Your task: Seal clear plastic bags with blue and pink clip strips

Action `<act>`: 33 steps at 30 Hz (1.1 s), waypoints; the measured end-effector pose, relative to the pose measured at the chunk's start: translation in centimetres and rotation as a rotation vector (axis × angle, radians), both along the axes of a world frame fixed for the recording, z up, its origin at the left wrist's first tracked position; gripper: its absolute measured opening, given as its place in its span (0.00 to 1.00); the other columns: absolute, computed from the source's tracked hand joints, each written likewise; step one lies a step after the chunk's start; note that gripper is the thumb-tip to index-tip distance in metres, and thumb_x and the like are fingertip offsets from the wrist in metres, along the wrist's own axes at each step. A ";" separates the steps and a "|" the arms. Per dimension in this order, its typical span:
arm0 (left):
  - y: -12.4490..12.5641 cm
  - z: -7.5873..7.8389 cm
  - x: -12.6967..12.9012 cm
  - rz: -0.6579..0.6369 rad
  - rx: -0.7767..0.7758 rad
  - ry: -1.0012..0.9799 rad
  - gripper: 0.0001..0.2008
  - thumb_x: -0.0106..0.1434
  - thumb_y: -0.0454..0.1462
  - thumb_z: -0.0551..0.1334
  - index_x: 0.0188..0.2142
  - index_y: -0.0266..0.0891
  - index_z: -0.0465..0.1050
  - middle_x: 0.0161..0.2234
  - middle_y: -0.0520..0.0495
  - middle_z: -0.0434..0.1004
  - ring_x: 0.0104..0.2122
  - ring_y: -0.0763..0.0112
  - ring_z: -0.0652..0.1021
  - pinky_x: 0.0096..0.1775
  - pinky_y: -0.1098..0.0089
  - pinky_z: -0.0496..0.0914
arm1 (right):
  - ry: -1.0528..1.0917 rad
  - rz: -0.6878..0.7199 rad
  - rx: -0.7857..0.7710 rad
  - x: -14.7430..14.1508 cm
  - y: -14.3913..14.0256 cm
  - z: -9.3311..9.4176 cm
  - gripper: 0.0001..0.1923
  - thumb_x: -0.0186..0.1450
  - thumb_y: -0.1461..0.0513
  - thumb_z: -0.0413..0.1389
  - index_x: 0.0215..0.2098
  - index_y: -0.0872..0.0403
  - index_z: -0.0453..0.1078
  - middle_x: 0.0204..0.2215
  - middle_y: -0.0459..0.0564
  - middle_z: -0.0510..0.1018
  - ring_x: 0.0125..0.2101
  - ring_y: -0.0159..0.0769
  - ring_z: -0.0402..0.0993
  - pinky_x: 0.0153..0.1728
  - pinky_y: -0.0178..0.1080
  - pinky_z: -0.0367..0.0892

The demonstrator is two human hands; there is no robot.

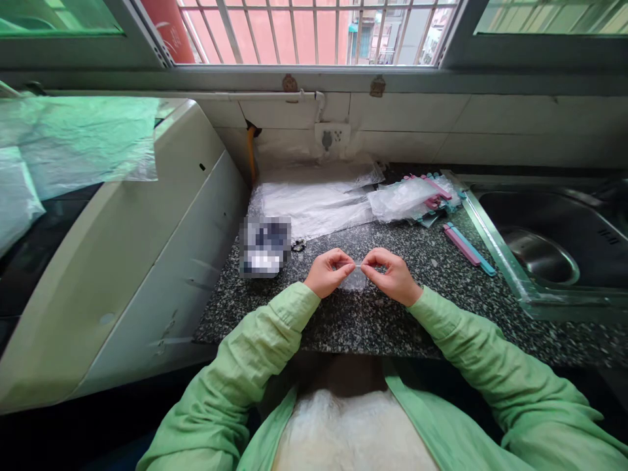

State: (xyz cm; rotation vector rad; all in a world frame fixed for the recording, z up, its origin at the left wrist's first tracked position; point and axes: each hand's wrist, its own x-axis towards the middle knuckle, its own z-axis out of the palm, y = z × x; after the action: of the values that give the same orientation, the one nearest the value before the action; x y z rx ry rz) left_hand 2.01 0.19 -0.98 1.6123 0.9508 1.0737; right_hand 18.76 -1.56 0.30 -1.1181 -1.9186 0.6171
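**A:** What have I got in the middle of the frame?

**B:** Both my hands meet there, just above the lower centre. My left hand (328, 272) and right hand (392, 275) each pinch the top edge of one small clear bag (355, 280) between thumb and fingers, the other fingers curled in. The bag hangs between them, its lower part just over or on the speckled counter (343, 320); I cannot tell which.

**A:** Why held that way?

**B:** My guess is that gripping the rim from both sides keeps the thin film taut and the mouth where I can see it. Whether the mouth is open or sealed is too small to tell.

**A:** And the supplies?

**B:** Further up the frame, centre, lies a stack of clear plastic bags (314, 203), flat and within reach; the layers blur, so no count. To its right, another clear bag (402, 196) lies over a cluster of pink and teal clips (441, 196), partly hidden, number unclear.

**A:** Anything I can count?

**B:** Two loose clip sticks (468, 247), one pink and one teal, lying side by side near the sink (540, 248) at right. One small dark ring-like item (298, 245) left of my left hand, beside one blurred-out object (265, 247). One wall socket (332, 137) above.
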 end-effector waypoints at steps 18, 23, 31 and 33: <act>0.1 0.1 0.0 -0.005 -0.195 -0.154 0.15 0.45 0.44 0.66 0.23 0.34 0.68 0.21 0.53 0.67 0.24 0.77 0.68 0.30 0.73 0.64 | -0.017 0.005 -0.012 -0.1 -0.1 -0.2 0.07 0.58 0.64 0.52 0.21 0.53 0.64 0.21 0.46 0.68 0.26 0.31 0.63 0.28 0.36 0.60; 0.0 0.1 0.0 0.010 -0.127 -0.168 0.13 0.47 0.43 0.66 0.20 0.34 0.69 0.21 0.53 0.66 0.24 0.77 0.68 0.31 0.73 0.64 | -0.022 0.010 -0.007 -0.2 -0.1 -0.3 0.08 0.58 0.64 0.52 0.21 0.54 0.63 0.21 0.46 0.68 0.26 0.31 0.63 0.29 0.36 0.60; 0.2 -0.2 0.1 0.068 -0.198 -0.235 0.14 0.44 0.44 0.66 0.21 0.35 0.69 0.20 0.53 0.68 0.23 0.77 0.68 0.29 0.73 0.63 | -0.010 0.011 -0.026 -0.2 -0.2 -0.3 0.05 0.57 0.63 0.53 0.23 0.53 0.65 0.22 0.45 0.69 0.26 0.31 0.64 0.28 0.36 0.60; 0.3 -0.3 0.0 0.105 -0.221 -0.266 0.14 0.44 0.44 0.67 0.21 0.35 0.69 0.20 0.53 0.68 0.23 0.77 0.68 0.29 0.73 0.63 | -0.024 0.018 -0.025 -0.2 -0.2 -0.4 0.05 0.57 0.64 0.54 0.23 0.53 0.66 0.22 0.46 0.70 0.26 0.31 0.64 0.29 0.36 0.60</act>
State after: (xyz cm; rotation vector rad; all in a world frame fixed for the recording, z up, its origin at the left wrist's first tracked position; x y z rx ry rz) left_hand 1.98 0.47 -1.28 1.2175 0.9453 1.1775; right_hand 18.56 -1.76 -0.09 -1.1302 -1.9475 0.6422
